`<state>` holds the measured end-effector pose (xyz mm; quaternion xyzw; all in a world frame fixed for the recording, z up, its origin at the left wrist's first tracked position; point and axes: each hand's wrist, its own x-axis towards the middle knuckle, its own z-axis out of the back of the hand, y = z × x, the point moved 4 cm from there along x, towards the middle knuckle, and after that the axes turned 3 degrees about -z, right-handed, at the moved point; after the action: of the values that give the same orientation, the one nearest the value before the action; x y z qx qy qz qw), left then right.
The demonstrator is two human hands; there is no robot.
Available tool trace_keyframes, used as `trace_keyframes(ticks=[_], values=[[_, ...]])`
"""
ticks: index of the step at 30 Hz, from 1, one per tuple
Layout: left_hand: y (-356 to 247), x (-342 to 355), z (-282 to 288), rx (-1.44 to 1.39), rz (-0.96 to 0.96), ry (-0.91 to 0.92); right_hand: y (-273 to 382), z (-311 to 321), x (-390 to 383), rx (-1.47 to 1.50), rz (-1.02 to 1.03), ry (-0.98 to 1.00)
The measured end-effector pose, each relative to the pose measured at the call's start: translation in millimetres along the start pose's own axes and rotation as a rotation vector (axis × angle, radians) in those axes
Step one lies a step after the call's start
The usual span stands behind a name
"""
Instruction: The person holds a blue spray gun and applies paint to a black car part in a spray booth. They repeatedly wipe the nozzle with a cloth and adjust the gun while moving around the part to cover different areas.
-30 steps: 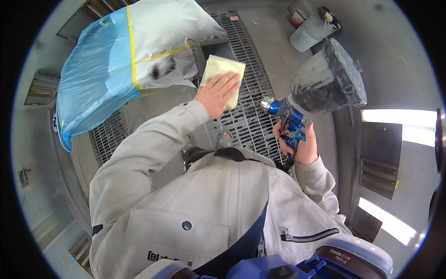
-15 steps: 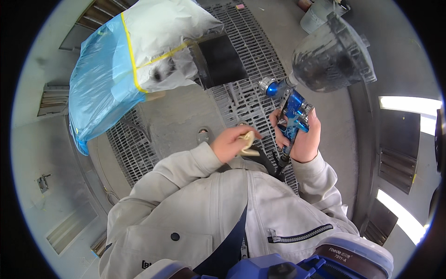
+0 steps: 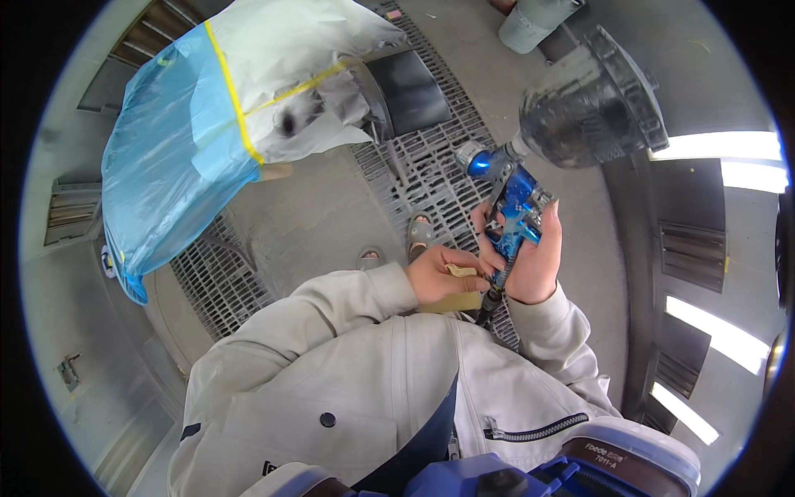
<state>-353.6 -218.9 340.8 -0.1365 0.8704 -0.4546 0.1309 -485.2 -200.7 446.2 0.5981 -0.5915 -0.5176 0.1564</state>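
My right hand (image 3: 537, 263) is closed round the grip of a blue metallic spray gun (image 3: 515, 192), its fingers by the trigger. A large, paint-smeared dark cup (image 3: 580, 108) sits tilted on top of the gun. From the foot of the grip runs a dark air hose (image 3: 490, 305). My left hand (image 3: 443, 273) pinches a pale yellow cloth (image 3: 454, 303), which hangs partly below the fingers. Its fingertips are up against the hose fitting under the grip; whether they touch it is hard to tell.
Ahead on the left stands a large object wrapped in blue film (image 3: 178, 166) and a white sheet (image 3: 290, 41), seamed with yellow tape (image 3: 228, 79). Beside it is a glossy black panel (image 3: 410, 93). Metal floor grating (image 3: 451, 157) runs past my feet. A whitish bucket (image 3: 530, 26) stands far right.
My left hand has moved right with the cloth, up to the base of the spray gun. The gun has shifted slightly left in view. The whole view has turned a little.
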Motion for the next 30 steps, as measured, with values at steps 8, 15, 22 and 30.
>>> trace_keyframes(ticks=[8,15,22,30], values=[[10.9,-38.4,4.3,-0.112,0.069,0.070,-22.4,-34.0,-35.2,-0.029,0.095,-0.132],[19.0,-58.6,13.3,-0.044,0.052,0.138,-40.6,-47.4,-48.1,-0.009,0.132,-0.162],[17.0,-71.8,14.4,-0.143,0.157,0.096,-39.7,-56.3,-53.2,-0.009,0.194,-0.198],[69.3,-76.6,84.3,1.202,0.268,0.523,7.8,-57.8,-35.7,0.087,0.282,-0.262]])
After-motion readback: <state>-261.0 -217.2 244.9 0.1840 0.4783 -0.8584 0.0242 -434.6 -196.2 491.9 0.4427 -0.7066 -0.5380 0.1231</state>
